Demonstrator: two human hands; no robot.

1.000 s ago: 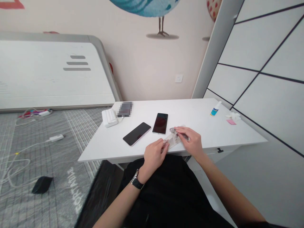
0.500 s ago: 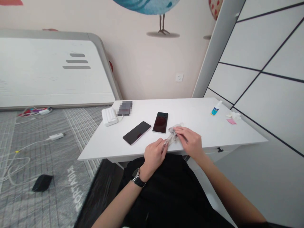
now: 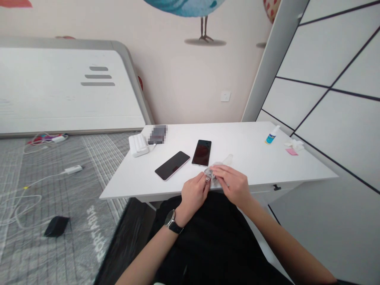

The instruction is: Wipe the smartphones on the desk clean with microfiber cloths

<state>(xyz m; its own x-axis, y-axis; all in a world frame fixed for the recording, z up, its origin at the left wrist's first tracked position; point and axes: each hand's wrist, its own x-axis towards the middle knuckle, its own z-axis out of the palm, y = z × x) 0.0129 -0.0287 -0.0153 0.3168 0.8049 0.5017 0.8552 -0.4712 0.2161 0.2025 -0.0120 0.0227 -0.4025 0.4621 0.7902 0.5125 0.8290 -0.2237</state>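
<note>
Near the front edge of the white table [image 3: 246, 158], my two hands are close together on a crumpled or bent piece of clear plastic [image 3: 228, 160]. My left hand [image 3: 193, 194] grips its near left end, fingers curled, with something small and shiny at the fingertips. From the right, the fingers of my right hand [image 3: 233, 183] pinch the plastic, and a see-through flap sticks out beyond them. Its exact kind is mostly hidden by my fingers. Just beyond my hands lie a dark-screened phone [image 3: 202, 152] and, to its left, a second black-screened phone [image 3: 172, 165].
A white charger block [image 3: 138, 145] and a blurred dark item [image 3: 158, 134] are at the table's back left. On the right stand a small spray bottle [image 3: 271, 135], a pink paper slip [image 3: 291, 152] and crumpled white tissue [image 3: 295, 144]. Cables [image 3: 35, 190] lie on the carpet.
My right hand has shifted slightly left, closer to my left hand. The clear plastic is now more bunched between my fingers. The phones have not moved on the table.
</note>
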